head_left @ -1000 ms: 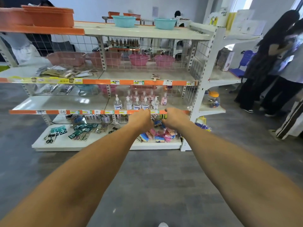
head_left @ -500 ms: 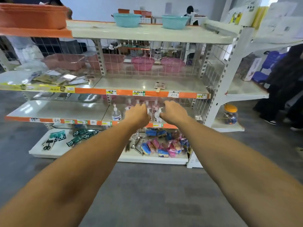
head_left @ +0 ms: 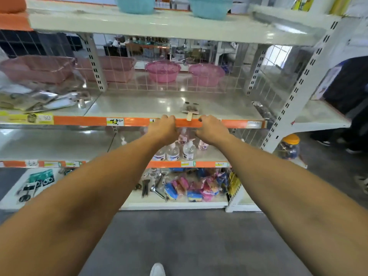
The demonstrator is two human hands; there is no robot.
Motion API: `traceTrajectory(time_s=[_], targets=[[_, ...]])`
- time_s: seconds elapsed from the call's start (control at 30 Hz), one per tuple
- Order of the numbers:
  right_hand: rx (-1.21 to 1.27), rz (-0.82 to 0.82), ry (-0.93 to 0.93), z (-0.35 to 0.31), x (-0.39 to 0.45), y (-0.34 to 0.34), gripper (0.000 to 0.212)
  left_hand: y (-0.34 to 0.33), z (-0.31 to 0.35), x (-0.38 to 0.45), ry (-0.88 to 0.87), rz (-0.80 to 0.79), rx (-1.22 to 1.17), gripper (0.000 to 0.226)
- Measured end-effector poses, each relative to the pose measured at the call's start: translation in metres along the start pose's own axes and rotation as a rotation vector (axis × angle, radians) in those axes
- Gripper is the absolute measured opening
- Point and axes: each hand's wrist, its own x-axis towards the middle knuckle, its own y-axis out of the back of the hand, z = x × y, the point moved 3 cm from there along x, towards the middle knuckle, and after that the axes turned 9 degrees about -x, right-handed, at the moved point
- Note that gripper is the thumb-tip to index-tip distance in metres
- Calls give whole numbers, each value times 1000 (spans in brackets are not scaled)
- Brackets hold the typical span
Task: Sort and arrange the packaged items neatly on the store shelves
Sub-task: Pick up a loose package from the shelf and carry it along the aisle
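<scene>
Shelf edge [head_left: 189, 122] hides both hands' fingertips; blurred packet [head_left: 190, 108] beyond.

The left hand [head_left: 164, 129] and right hand [head_left: 212, 129] show only their backs at the orange shelf edge [head_left: 85, 120], so whether the fingers grip it or just rest there can't be told. Both forearms cover part of the pump bottles [head_left: 180, 150] behind them, and the small carded item [head_left: 190, 108] on the far side of the edge is too blurred to identify. At the right edge a dark-clothed person [head_left: 350, 84] is cut off, and the price labels [head_left: 115, 121] are unreadable.
</scene>
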Motion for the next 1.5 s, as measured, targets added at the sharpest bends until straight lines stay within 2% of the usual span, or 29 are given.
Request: traceTrajectory(time_s=[0.13,0.4,0.5,0.73,0.83,0.93,1.03,1.17,1.5], targets=[[-21,-20,-58,2,52,-14,46,-6,-26,56,-4,-36,-2,40],[-10,-55,-134,13,128,-35,53,-34,-34,128,4,-105,-22,47],[4,-69,-141,22,154,-45,62,-41,-40,152,31,-111,-15,49],[53,-160,-165,40,223,-72,69,-58,-50,208,162,-134,0,48],[-4,-232,-177,38,246,-83,81,-65,-53,224,182,-124,21,47],[-121,-388,-167,35,261,-98,95,-69,-58,238,209,-111,34,46],[-175,-457,-135,35,276,-109,83,-73,-63,248,221,-95,37,46],[-207,-477,9,35,291,-110,71,-81,-66,259,247,-101,42,47],[-42,-442,-36,49,310,-106,77,-87,-78,274,306,-104,83,47]])
